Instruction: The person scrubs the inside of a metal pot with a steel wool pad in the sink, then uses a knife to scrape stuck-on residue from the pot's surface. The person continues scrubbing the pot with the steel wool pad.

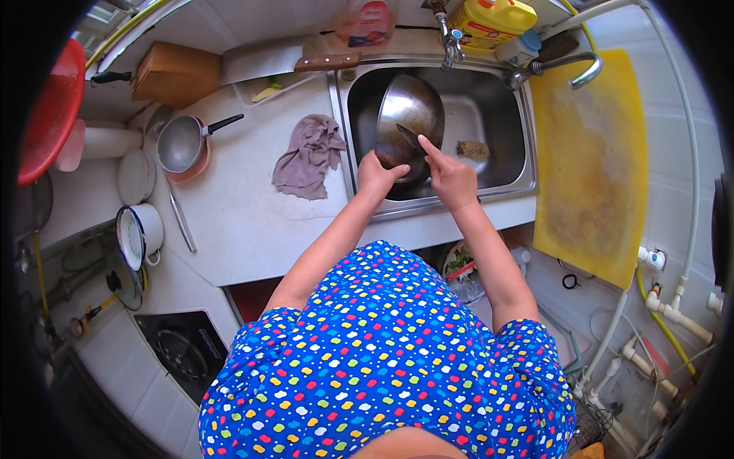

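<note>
A metal bowl or wok, scorched brown in places, stands tilted inside the steel sink. My left hand grips its near rim, thumb lying across the edge. In my right hand is a small dark-bladed knife, the index finger stretched along it. The blade lies against or just over the bowl's browned surface; contact is hard to make out. Most of the knife's handle is hidden in my fist. On the sink floor to the right rests a brown scouring sponge.
Left of the sink lies a crumpled mauve cloth. A cleaver spans the back counter by a wooden knife block. A saucepan sits further left. The faucet and spout overhang the sink; a yellow cutting board leans at right.
</note>
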Demonstrator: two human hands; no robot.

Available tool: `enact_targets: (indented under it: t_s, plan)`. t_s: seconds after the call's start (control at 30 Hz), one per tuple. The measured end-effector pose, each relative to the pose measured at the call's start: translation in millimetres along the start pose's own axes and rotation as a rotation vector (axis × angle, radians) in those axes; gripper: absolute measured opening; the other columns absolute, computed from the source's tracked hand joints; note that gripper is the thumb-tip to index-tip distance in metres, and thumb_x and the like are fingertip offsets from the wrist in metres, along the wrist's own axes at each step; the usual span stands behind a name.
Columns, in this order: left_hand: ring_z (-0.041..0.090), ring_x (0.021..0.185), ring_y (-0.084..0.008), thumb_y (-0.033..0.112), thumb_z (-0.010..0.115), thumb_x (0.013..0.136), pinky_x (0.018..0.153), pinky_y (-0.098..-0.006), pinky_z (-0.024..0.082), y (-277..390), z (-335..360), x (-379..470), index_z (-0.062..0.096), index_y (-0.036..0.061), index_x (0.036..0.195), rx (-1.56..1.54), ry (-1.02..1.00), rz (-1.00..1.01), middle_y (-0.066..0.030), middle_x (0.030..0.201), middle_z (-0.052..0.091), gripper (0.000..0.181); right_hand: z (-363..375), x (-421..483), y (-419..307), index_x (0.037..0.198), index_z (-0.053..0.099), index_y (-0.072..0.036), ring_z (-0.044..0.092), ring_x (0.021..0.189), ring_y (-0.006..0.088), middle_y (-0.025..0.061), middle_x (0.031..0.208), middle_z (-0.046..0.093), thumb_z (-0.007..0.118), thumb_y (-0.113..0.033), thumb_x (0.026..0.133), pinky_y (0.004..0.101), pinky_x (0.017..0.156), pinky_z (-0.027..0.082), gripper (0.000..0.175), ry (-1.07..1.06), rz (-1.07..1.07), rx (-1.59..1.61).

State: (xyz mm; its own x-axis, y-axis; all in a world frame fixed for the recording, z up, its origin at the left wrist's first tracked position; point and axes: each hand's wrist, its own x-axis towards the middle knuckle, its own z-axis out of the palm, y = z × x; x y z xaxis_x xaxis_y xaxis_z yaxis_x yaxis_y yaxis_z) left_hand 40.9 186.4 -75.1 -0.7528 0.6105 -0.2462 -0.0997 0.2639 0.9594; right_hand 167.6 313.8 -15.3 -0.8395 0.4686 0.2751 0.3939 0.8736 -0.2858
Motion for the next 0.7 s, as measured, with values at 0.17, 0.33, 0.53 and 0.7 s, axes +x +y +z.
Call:
enact_targets:
  t_s: [0.17, 0.33, 0.53, 0.7]
  plan:
    - [0.068, 0.072, -0.0190, 0.013, 0.088, 0.067, 0.070, -0.0330, 0.053, -1.4, 0.1, -0.1, 0.067, 0.0015, 0.090, 0.022, -0.018, -0.034, -0.0082, 0.081, 0.072, 0.033, -0.9, 12.8, -1.5, 0.137, 0.056, -0.042, 0.066, 0.062, 0.0302, 0.0073, 0.072, 0.068, 0.065, -0.019, 0.092, 0.0425, 0.056, 0.054, 0.052, 0.068, 0.096, 0.007]
    - [0.064, 0.069, -0.0150, 0.011, 0.088, 0.067, 0.067, -0.0302, 0.052, 4.3, 1.0, -2.0, 0.068, 0.0015, 0.085, -0.019, -0.019, -0.015, -0.0065, 0.078, 0.070, 0.028, -0.6, -0.2, -4.3, 0.136, 0.058, -0.040, 0.067, 0.064, 0.0311, 0.0084, 0.073, 0.067, 0.064, -0.019, 0.093, 0.0431, 0.056, 0.052, 0.048, -0.014, -0.016, 0.036]
    - [0.065, 0.071, -0.0157, 0.010, 0.088, 0.068, 0.069, -0.0309, 0.053, 3.5, 2.4, -1.3, 0.069, 0.0018, 0.088, -0.051, 0.011, -0.012, -0.0062, 0.080, 0.071, 0.029, 7.8, 16.4, -11.2, 0.135, 0.059, -0.038, 0.068, 0.073, 0.0345, 0.0113, 0.091, 0.072, 0.063, -0.022, 0.095, 0.0432, 0.061, 0.054, 0.043, 0.083, 0.196, 0.114]
    - [0.066, 0.073, -0.0153, 0.010, 0.088, 0.068, 0.070, -0.0308, 0.053, 14.1, -1.6, -6.4, 0.068, 0.0011, 0.089, -0.023, -0.018, -0.028, -0.0062, 0.083, 0.072, 0.030, 10.3, 5.5, -6.0, 0.136, 0.057, -0.041, 0.066, 0.062, 0.0325, 0.0081, 0.072, 0.068, 0.063, -0.025, 0.095, 0.0436, 0.054, 0.052, 0.045, 0.100, 0.092, 0.039]
